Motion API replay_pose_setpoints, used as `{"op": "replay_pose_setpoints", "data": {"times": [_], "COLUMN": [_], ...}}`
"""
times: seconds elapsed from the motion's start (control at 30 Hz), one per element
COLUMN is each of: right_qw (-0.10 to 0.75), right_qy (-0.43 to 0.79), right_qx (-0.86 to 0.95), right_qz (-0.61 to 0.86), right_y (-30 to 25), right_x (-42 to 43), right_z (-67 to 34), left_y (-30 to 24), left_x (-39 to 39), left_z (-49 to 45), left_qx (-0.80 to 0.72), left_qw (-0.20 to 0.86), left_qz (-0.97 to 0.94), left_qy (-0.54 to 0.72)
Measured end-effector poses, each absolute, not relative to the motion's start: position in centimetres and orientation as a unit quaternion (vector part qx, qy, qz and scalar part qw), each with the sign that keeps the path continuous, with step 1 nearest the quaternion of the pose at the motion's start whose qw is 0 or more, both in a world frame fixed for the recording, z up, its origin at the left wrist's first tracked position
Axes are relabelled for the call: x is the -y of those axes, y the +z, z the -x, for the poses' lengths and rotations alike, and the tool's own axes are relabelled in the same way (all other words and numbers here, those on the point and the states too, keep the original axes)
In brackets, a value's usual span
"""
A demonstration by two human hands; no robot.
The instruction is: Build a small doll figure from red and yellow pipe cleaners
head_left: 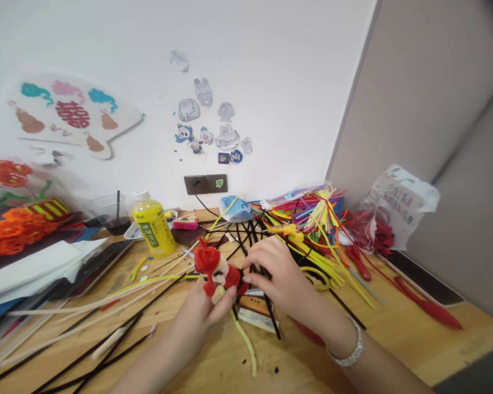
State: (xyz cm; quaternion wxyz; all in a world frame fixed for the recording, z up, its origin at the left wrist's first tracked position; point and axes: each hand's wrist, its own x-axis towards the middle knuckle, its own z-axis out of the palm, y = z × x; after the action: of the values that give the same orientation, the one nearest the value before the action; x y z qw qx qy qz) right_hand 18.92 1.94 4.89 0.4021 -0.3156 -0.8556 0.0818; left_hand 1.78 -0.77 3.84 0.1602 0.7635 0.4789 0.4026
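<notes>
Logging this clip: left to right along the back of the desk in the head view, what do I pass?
Orange pipe-cleaner flowers → yellow plastic bottle with green label → crumpled pale-blue packet → bundle of multicoloured pipe cleaners → clear plastic bag with red pieces

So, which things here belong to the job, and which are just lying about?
In use: left hand, red pipe-cleaner figure it holds, right hand, black pipe cleaners beyond it.

Lying about: yellow drink bottle, plastic cup, printed plastic bag, orange pipe-cleaner flowers.
</notes>
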Motion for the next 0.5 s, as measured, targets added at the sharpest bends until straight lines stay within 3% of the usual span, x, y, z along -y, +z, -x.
{"op": "replay_pose_setpoints", "data": {"times": [0.3, 0.5], "right_qw": [0.335, 0.34], "right_qy": [0.168, 0.268], "right_qx": [0.863, 0.829], "right_qz": [0.337, 0.354], "right_y": [2.0, 0.3], "right_x": [-4.4, -5.1], "right_z": [-18.0, -17.4], "left_y": [-0.2, -2.4], "left_x": [-1.8, -3.2], "left_z": [-0.5, 0.2], "left_qx": [-0.493, -0.497], "left_qw": [0.277, 0.338], "left_qz": [-0.733, -0.686], "left_qy": [0.378, 0.41]}}
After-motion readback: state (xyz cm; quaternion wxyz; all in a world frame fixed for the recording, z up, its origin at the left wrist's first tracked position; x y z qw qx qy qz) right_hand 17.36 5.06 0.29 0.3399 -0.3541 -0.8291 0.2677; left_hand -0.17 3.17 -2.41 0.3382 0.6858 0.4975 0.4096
